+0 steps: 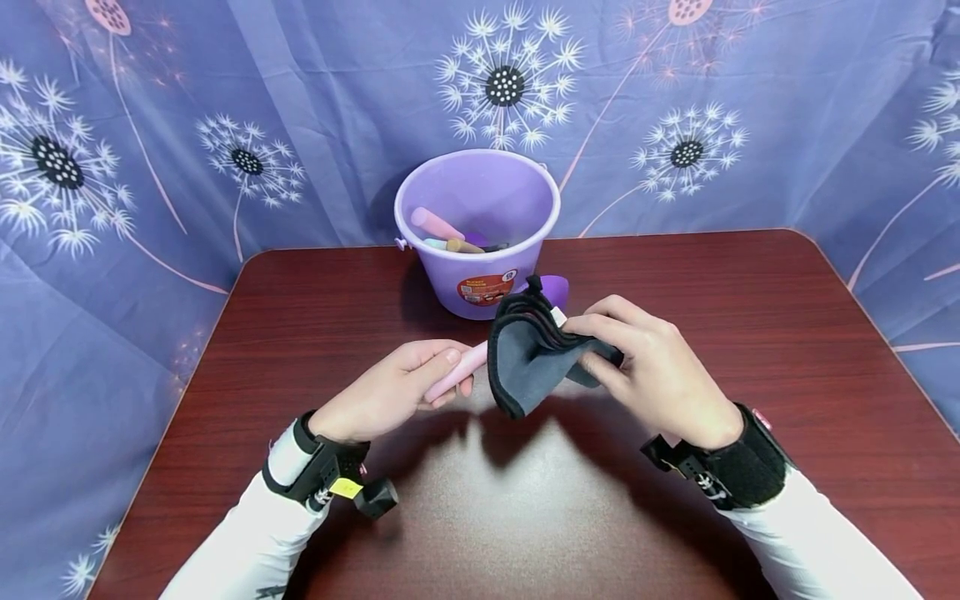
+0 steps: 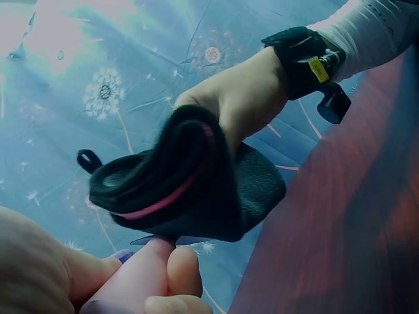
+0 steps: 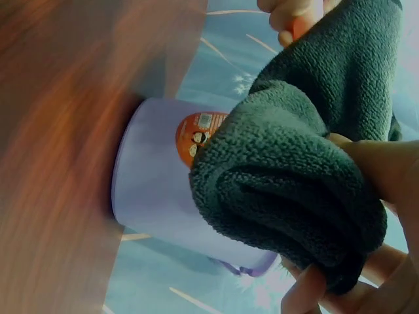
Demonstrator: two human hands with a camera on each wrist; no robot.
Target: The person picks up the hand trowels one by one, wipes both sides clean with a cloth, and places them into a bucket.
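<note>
My left hand (image 1: pixel 405 379) grips the pink handle (image 1: pixel 459 371) of a tool, thumb along its top and fingers underneath. A rounded purple part (image 1: pixel 555 290) shows beyond the cloth, in line with that handle; the stretch between is hidden. With my right hand (image 1: pixel 651 358) I hold a folded dark grey cloth (image 1: pixel 528 358), pinched between thumb and fingers. The cloth has black edging, a small loop and a white tag, and it overlaps the tool in the head view. Seen from the right wrist, the plush cloth (image 3: pixel 275 150) bunches in thick folds.
Behind the hands, a lilac bucket (image 1: pixel 480 289) with an orange label stands at the table's back edge. Inside it lie a pink handle (image 1: pixel 437 223), a tan piece (image 1: pixel 462 246) and other items. The dark red wooden table (image 1: pixel 322 292) meets a blue dandelion-print curtain (image 1: pixel 337 100).
</note>
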